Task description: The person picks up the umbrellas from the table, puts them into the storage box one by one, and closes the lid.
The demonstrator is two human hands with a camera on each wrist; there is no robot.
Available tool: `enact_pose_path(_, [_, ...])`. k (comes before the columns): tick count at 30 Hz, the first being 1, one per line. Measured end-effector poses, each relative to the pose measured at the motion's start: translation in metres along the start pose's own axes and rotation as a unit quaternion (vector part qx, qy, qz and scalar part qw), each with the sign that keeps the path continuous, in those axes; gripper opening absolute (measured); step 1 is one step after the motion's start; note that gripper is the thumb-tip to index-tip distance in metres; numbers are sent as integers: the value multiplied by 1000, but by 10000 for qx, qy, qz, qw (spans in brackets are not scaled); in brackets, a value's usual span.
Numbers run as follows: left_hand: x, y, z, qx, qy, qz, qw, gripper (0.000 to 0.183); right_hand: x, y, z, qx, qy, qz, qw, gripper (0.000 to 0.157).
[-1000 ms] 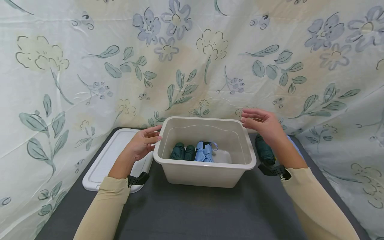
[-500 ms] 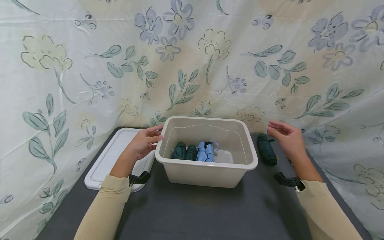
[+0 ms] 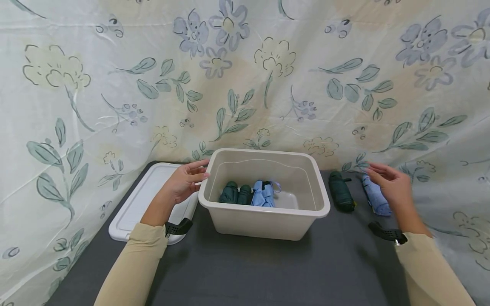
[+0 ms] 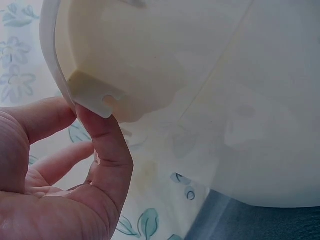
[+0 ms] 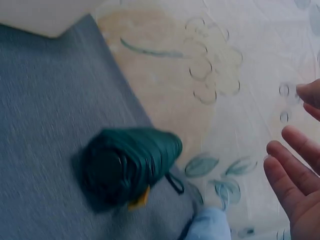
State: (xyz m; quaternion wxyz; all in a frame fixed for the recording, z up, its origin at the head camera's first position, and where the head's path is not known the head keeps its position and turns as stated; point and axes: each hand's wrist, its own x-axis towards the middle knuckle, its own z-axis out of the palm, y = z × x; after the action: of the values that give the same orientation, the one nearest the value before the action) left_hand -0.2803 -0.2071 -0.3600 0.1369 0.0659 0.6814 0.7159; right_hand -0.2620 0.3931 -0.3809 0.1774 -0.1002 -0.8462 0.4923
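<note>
My left hand [image 3: 183,182] pinches the left rim of a beige plastic storage box [image 3: 264,224]; the left wrist view shows thumb and fingers on that rim. Inside the box lie two dark green rolled bundles [image 3: 229,193], which look like folded umbrellas, and a light blue folded umbrella [image 3: 263,194] with a strap loop. Right of the box my right hand [image 3: 396,187] hovers with loose fingers and holds nothing. It is nearest to a blue folded umbrella [image 3: 375,196], partly covered by the hand. Beside that lies a dark green folded umbrella [image 5: 132,162] with a wrist strap.
A white lid [image 3: 143,199] lies flat left of the box, partly under my left forearm. The dark grey tabletop [image 3: 264,276] extends in front. A floral curtain [image 3: 268,85] hangs close behind and along both sides.
My right hand has moved right, away from the box's right rim, past the green umbrella to the blue one. My left hand stays on the rim.
</note>
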Motion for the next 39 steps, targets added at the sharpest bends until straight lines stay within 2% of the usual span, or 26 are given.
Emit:
enact_pose_path(5, [0, -2, 1, -82, 94, -20, 9999, 63, 7, 17, -10, -62, -9, 205, 9998, 55])
enact_pose_path(11, [0, -3, 2, -203, 108, 20, 9997, 62, 15, 44, -17, -1163, -62, 120, 9931, 67])
enact_pose_path(16, [-1, -4, 1, -183, 131, -5, 9997, 62, 25, 59, -22, -1626, -225, 217, 9862, 70])
enact_pose_path(21, [0, -3, 1, -165, 120, 20, 9998, 63, 30, 70, -24, -1981, -560, 526, 9772, 72])
enact_pose_path(28, [0, -2, 1, -211, 121, 13, 9997, 62, 40, 85, -26, -2082, -1003, 967, 9681, 78])
enact_pose_path(32, [1, -1, 2, -300, 74, 36, 9995, 61, 48, 92, -26, -1772, -1386, 1345, 9650, 80])
enact_pose_path(35, [2, -1, 2, -380, 78, 8, 9992, 61, 52, 97, -26, -1487, -1523, 1653, 9630, 82])
enact_pose_path(39, [2, -3, 1, -394, 84, -12, 9992, 61, 55, 101, -26, -1404, -1692, 1822, 9584, 87])
